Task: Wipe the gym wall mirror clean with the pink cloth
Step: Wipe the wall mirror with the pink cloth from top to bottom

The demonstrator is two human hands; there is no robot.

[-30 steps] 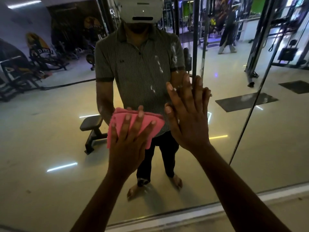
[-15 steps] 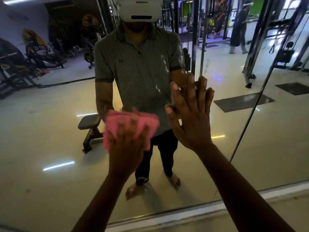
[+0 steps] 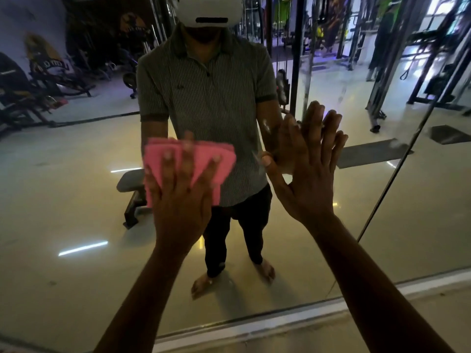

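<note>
The wall mirror (image 3: 63,189) fills the view and reflects a person in a striped shirt with a headset. My left hand (image 3: 182,197) lies flat with spread fingers on the folded pink cloth (image 3: 221,159) and presses it against the glass at waist height of the reflection. My right hand (image 3: 308,174) rests flat on the mirror just to the right, fingers straight and pointing up. White smears (image 3: 266,126) show on the glass near the reflected arm, left of my right hand.
A seam (image 3: 397,174) between mirror panels runs diagonally at the right. The mirror's bottom edge meets a pale floor strip (image 3: 267,324). A bench (image 3: 132,189), weight machines and a standing person appear only as reflections.
My left hand has slid the pink cloth slightly left and down across the glass. My right hand stays flat on the mirror in about the same place.
</note>
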